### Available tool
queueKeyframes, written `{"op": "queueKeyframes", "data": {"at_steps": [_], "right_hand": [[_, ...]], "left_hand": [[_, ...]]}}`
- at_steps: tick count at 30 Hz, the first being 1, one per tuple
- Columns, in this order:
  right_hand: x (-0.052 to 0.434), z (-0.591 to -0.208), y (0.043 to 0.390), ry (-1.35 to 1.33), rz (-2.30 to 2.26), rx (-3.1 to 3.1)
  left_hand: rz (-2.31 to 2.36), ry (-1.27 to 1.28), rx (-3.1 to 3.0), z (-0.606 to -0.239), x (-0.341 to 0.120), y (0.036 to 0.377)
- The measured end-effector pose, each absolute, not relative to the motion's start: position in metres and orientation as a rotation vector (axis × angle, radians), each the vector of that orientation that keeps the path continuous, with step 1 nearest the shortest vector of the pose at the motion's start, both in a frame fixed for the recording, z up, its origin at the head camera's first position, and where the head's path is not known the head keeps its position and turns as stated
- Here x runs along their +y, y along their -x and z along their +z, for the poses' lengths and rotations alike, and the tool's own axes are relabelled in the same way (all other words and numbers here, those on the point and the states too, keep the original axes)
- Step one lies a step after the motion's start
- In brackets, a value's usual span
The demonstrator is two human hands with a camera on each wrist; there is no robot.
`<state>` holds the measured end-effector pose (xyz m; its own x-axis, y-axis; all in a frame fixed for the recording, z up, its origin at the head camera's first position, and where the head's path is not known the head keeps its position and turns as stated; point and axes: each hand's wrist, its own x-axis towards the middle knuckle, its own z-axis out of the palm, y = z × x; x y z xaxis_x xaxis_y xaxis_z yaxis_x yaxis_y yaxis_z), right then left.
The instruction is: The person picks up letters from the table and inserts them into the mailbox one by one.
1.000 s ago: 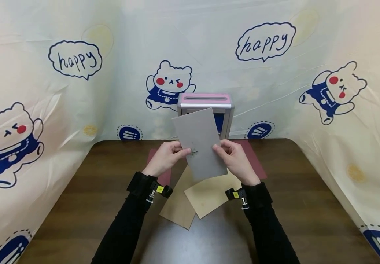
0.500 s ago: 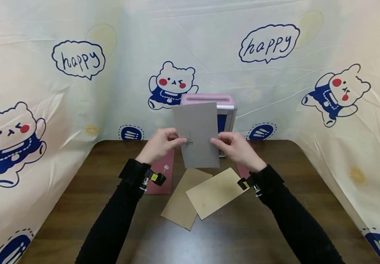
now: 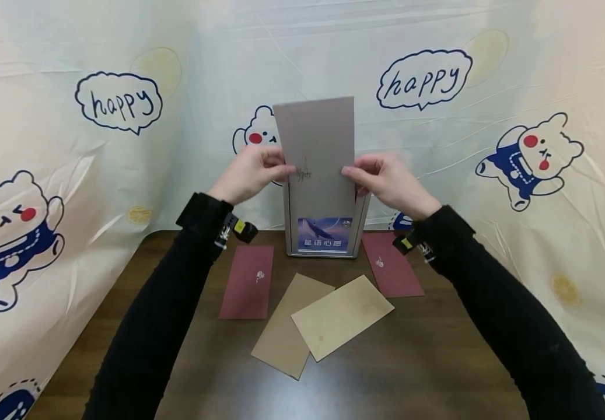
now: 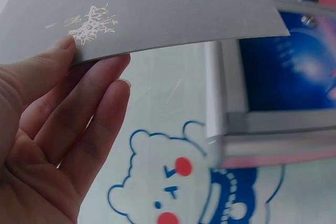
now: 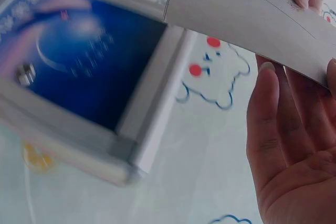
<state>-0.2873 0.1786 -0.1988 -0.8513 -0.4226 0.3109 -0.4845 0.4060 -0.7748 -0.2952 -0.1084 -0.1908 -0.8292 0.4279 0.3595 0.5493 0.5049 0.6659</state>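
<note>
Grey envelope (image 3: 317, 146) held upright before the letterbox (image 3: 325, 230).
It is pinched at its side edges by left hand (image 3: 252, 172) at 9 o'clock and right hand (image 3: 388, 181) at 3 o'clock.

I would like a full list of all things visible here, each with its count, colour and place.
grey envelope: 1, grey with a small printed motif, held upright in front of the box
box: 1, silver frame with blue picture, at the table's far edge
dark red envelopes: 2, flat, left and right of the box
tan envelopes: 2, overlapping, table centre
table: 1, dark brown wood
backdrop: 1, cream with bears and "happy" bubbles
left hand: pinches the envelope's left edge
right hand: pinches its right edge
</note>
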Motion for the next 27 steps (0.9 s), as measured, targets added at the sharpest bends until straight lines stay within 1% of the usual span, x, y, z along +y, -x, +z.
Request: {"op": "queueKeyframes", "data": {"at_steps": [7, 12, 18, 27], "right_hand": [[0.177, -0.160, 0.315, -0.842, 1.448, -2.483], [0.175, -0.142, 0.339, -0.818, 1.510, -2.394], [0.174, -0.144, 0.363, -0.726, 1.603, -2.347], [0.170, -0.161, 0.384, -0.653, 1.595, -2.306]], "left_hand": [[-1.256, 0.811, -2.589, -0.157, -0.103, 0.322], [-1.311, 0.763, -2.553, -0.138, -0.097, 0.341], [-1.236, 0.674, -2.526, -0.135, -0.089, 0.359], [-1.287, 0.623, -2.474, -0.151, -0.086, 0.380]]}}
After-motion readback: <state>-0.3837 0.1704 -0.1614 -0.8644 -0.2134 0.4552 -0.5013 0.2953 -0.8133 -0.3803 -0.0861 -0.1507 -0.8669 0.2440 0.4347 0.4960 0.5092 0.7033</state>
